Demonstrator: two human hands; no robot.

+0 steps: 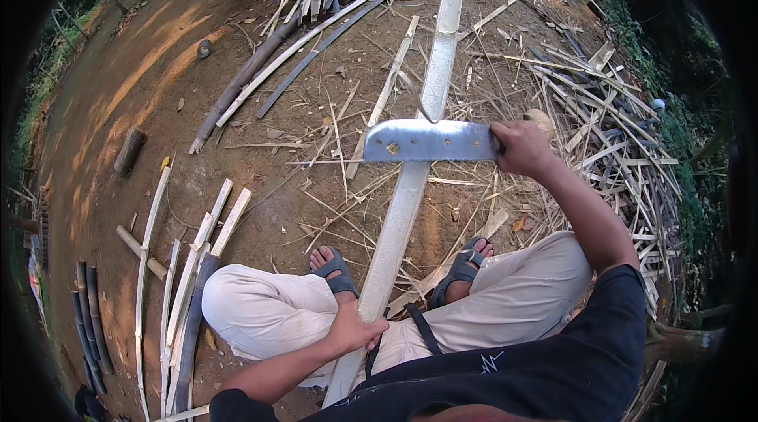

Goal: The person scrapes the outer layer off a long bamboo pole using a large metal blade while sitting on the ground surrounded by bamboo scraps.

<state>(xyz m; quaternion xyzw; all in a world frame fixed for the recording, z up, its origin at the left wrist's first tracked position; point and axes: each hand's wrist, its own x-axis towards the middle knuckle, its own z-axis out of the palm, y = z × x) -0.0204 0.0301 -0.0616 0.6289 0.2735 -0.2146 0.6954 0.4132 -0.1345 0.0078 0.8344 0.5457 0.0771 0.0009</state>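
Left hand [355, 333]: fingers wrapped round a pale bamboo length [399, 225] near its lower end. Right hand [521, 147]: fingers closed on the grip of a broad-bladed knife [430, 140], lying crosswise over the bamboo in view; contact cannot be told. Bamboo: runs between the sandalled feet [338, 270]; probably light, stiff, sharp-edged; best held by its outer face. Split strips [624, 150]: heaped along the ground's [103, 209] right edge. Small can-like vessel [204, 48]: toward the ground's upper-left corner; contents not discernible.
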